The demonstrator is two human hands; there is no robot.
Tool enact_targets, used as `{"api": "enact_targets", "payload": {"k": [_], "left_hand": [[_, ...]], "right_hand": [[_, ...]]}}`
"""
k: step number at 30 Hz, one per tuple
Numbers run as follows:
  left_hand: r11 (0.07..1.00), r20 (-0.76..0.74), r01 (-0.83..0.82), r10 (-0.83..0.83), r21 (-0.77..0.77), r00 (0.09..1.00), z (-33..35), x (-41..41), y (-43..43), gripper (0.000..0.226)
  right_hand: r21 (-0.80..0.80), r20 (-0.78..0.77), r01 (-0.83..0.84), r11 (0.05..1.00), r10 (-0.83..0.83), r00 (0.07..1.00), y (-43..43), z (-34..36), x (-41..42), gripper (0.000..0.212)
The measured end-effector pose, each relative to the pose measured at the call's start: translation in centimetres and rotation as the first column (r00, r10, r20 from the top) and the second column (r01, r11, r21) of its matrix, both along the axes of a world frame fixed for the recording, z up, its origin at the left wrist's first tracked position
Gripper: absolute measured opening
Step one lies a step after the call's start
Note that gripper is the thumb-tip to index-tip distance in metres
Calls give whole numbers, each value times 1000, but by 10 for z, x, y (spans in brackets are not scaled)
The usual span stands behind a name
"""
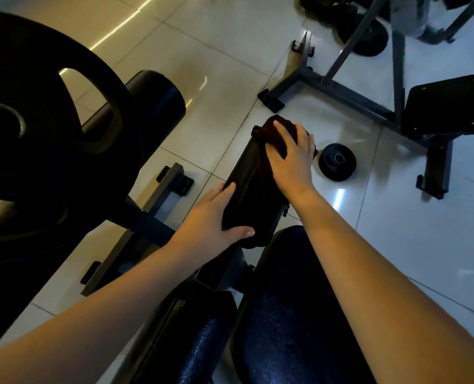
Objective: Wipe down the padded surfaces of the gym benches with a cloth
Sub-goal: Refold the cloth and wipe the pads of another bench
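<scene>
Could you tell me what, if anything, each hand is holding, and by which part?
The left hand grips the narrow pad by its near left edge; the right hand presses the cloth flat on the far end.

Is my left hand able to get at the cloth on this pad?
Probably yes: the left hand holds the pad at its near end, nothing lies between it and the cloth, though the right hand covers much of it.
</scene>
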State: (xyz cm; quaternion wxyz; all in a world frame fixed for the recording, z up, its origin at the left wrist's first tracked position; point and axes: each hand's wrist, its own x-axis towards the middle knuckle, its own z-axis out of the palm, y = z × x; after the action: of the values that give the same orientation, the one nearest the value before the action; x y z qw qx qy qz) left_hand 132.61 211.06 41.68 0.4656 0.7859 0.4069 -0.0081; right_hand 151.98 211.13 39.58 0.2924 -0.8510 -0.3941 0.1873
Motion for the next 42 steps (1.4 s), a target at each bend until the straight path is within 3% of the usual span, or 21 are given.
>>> {"api": "enact_targets", "payload": {"k": [3, 6, 11, 16, 19, 23, 25, 29, 33, 37, 42], "left_hand": [[932, -30, -257, 258, -254, 966, -6, 1, 4, 105], [892, -53, -297, 297, -341, 953, -14, 5, 3, 92], [927, 23, -309, 321, -213, 947, -19, 6, -10, 67], [971, -50, -237, 238, 10, 970, -22, 13, -18, 97], [972, -196, -152, 187, 177, 963, -15, 21, -32, 116], [949, -277, -98, 185, 300, 943, -9, 25, -46, 115], [943, -273, -91, 184, 319, 944, -9, 25, -48, 115], [941, -214, -94, 170, 324, 962, -11, 23, -47, 114], [926, -203, -75, 159, 371, 966, -14, 20, -50, 111], [896, -236, -107, 227, 431, 945, -21, 23, -50, 110], [937, -297, -82, 190, 340, 936, -13, 26, -49, 115]], "right_hand": [[119, -157, 60, 991, -41, 987, -12, -2, -2, 50], [154, -235, 88, 984, -50, 971, -26, -1, -18, 52], [192, -74, -167, 967, 184, 980, -68, -10, -57, 55], [66, -45, -333, 941, 336, 941, -73, -5, -39, 54], [29, -64, -232, 972, 234, 970, -40, 9, -9, 49], [-13, -21, -45, 999, 44, 999, 0, 12, 4, 47], [-21, 46, -67, 998, 68, 997, -3, 6, -5, 49], [54, 127, -337, 940, 328, 936, -57, -9, -50, 51], [0, 154, -438, 899, 433, 888, -74, -12, -51, 52], [-97, 251, -319, 943, 333, 909, -15, -1, -15, 41], [-183, 295, -147, 972, 198, 935, 22, 6, 4, 38]]}}
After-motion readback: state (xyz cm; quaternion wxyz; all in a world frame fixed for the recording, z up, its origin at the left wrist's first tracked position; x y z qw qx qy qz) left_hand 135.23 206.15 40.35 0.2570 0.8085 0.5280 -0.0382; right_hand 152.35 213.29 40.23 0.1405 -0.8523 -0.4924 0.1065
